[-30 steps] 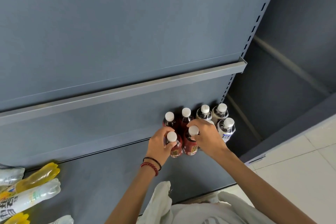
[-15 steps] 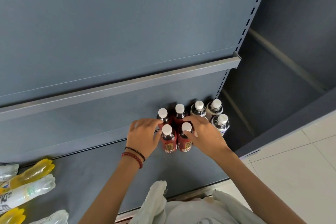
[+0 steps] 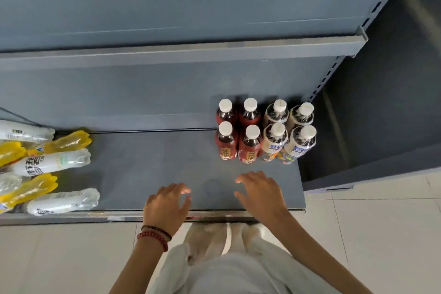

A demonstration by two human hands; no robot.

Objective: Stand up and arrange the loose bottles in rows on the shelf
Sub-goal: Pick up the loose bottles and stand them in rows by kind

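Currently, head view: four red bottles (image 3: pixel 238 131) and four pale bottles (image 3: pixel 288 131) are stood in two rows at centre right of the shelf (image 3: pixel 148 164). The loose bottles (image 3: pixel 50 162) are heaped lying at far left. Left hand (image 3: pixel 167 207) and right hand (image 3: pixel 261 194) are held at lower centre, each grip apart and empty.

Risk judged: the heap may roll off the front lip when one is pulled.

Half a second ago both hands were on the red bottles.

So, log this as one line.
left hand: open; right hand: open; eight white-capped plastic bottles: upright rows; yellow and clear plastic bottles: lying
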